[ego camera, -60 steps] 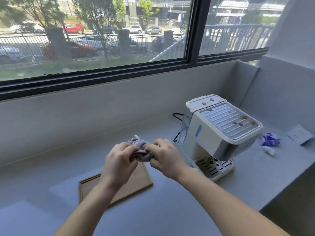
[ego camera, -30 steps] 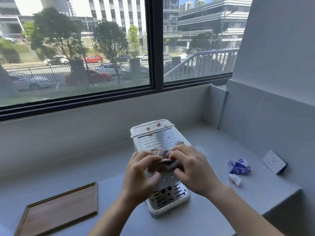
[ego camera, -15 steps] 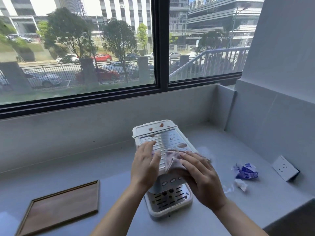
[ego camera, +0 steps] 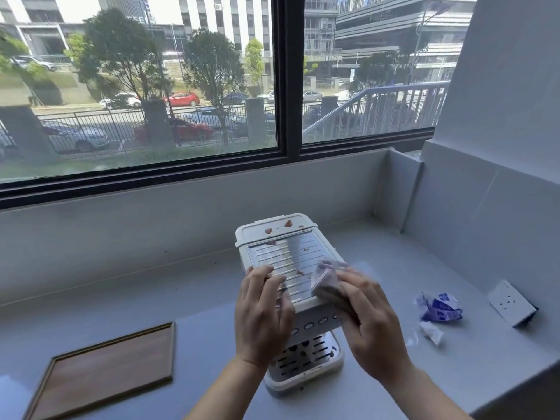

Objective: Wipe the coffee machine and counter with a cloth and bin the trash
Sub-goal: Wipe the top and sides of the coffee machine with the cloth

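Note:
A white coffee machine (ego camera: 285, 250) stands on the grey counter (ego camera: 197, 298), with brown spots on its lid and ribbed metal top. My right hand (ego camera: 369, 322) presses a crumpled pale purple cloth (ego camera: 324, 275) against the top's front right corner. My left hand (ego camera: 260, 316) rests on the machine's front left edge, fingers spread, holding it steady. Crumpled blue and white trash (ego camera: 438, 307) and a small white scrap (ego camera: 431, 331) lie on the counter to the right.
A wooden tray (ego camera: 106, 368) lies at the front left of the counter. A white wall socket (ego camera: 509, 303) sits low on the right wall. The window and grey backsplash run behind; the counter's front edge drops away at the lower right.
My hands carried the cloth from above the tray over to the machine. My left hand let go of the cloth and settled on the machine; my right hand now presses the cloth on the top.

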{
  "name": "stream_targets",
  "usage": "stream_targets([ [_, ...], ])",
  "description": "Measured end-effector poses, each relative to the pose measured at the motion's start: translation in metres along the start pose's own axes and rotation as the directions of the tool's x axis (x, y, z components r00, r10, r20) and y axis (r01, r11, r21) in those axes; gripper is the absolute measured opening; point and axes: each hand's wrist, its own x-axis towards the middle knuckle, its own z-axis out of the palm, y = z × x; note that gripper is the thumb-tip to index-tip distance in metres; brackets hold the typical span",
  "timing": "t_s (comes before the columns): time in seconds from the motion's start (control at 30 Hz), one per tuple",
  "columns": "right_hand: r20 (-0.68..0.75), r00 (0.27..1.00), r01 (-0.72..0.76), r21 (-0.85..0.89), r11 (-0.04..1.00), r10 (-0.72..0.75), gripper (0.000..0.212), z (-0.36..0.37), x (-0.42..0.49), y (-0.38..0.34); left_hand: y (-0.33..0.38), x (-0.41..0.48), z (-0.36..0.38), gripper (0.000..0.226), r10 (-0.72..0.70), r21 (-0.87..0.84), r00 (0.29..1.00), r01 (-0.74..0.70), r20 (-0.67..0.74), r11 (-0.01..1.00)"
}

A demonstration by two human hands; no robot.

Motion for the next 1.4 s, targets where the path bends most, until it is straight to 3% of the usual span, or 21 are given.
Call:
stream_targets([
  [0.1,0.096,0.992,0.089,-0.039,0.995,-0.085,0.038,-0.006,0.004,0.004,-0.003,-0.001,0.004,0.02,0.054,-0.027,0.997,-0.056,-0.05,0.998],
  [0.23,0.012,0.996,-0.089,-0.025,0.996,0.09,0.028,-0.01,0.022,-0.001,-0.005,-0.001,0.006,0.024,0.09,-0.031,0.992,-0.093,-0.086,0.995],
  [0.33,0.146,0.986,0.088,-0.042,0.995,-0.081,0.041,-0.001,0.014,-0.009,-0.005,-0.003,0.007,0.025,0.1,-0.02,0.989,-0.103,-0.108,0.994],
  [0.4,0.141,0.981,0.146,-0.056,0.988,-0.137,0.047,-0.002,0.01,0.002,-0.006,-0.003,0.007,0.025,0.123,-0.003,0.986,-0.124,-0.111,0.992],
  [0.5,0.017,0.998,-0.064,-0.006,0.998,0.064,0.04,-0.006,0.012,0.01,-0.008,-0.004,0.008,0.024,0.156,0.031,0.981,-0.153,-0.114,0.988],
  [0.53,-0.001,0.998,-0.067,-0.008,0.998,0.067,0.036,-0.005,0.012,0.007,-0.008,-0.004,0.007,0.024,0.163,0.038,0.98,-0.159,-0.113,0.986],
  [0.63,0.098,0.971,0.224,-0.065,0.973,-0.217,0.029,0.001,0.005,-0.002,-0.007,-0.002,0.006,0.026,0.169,0.055,0.978,-0.164,-0.12,0.985],
  [0.67,0.122,0.963,0.25,-0.062,0.966,-0.241,0.028,-0.001,0.009,-0.001,-0.006,-0.002,0.006,0.026,0.164,0.056,0.979,-0.158,-0.125,0.986],
  [0.7,0.117,0.976,0.191,-0.048,0.981,-0.184,0.028,-0.004,0.015,0.0,-0.006,-0.002,0.006,0.026,0.155,0.055,0.979,-0.149,-0.129,0.987],
  [0.77,0.026,0.997,-0.078,0.005,0.997,0.077,0.027,-0.009,0.034,0.0,-0.004,-0.002,0.006,0.027,0.14,0.053,0.981,-0.134,-0.137,0.99],
  [0.83,-0.052,0.953,-0.295,0.042,0.954,0.297,0.021,-0.009,0.056,0.002,-0.003,-0.002,0.005,0.027,0.131,0.052,0.982,-0.125,-0.138,0.991],
  [0.9,0.028,0.924,-0.381,0.008,0.925,0.38,0.021,-0.004,0.073,0.004,-0.003,-0.001,0.005,0.025,0.131,0.052,0.982,-0.125,-0.138,0.991],
  [1.0,0.219,0.917,-0.32,-0.096,0.943,0.334,0.031,0.003,0.069,0.002,-0.004,-0.002,0.005,0.025,0.142,0.053,0.981,-0.136,-0.134,0.989],
  [1.13,0.301,0.928,-0.179,-0.155,0.972,0.219,0.042,-0.004,0.053,0.006,-0.005,-0.003,0.005,0.025,0.158,0.046,0.979,-0.154,-0.126,0.987],
  [1.3,0.323,0.887,-0.276,-0.201,0.94,0.329,0.039,0.008,0.078,0.006,-0.005,-0.003,0.005,0.022,0.167,0.056,0.979,-0.161,-0.115,0.985],
  [1.4,0.366,0.92,-0.072,-0.19,0.979,0.139,0.038,0.006,0.062,-0.005,-0.004,-0.003,0.004,0.025,0.152,0.05,0.982,-0.147,-0.113,0.988],
])
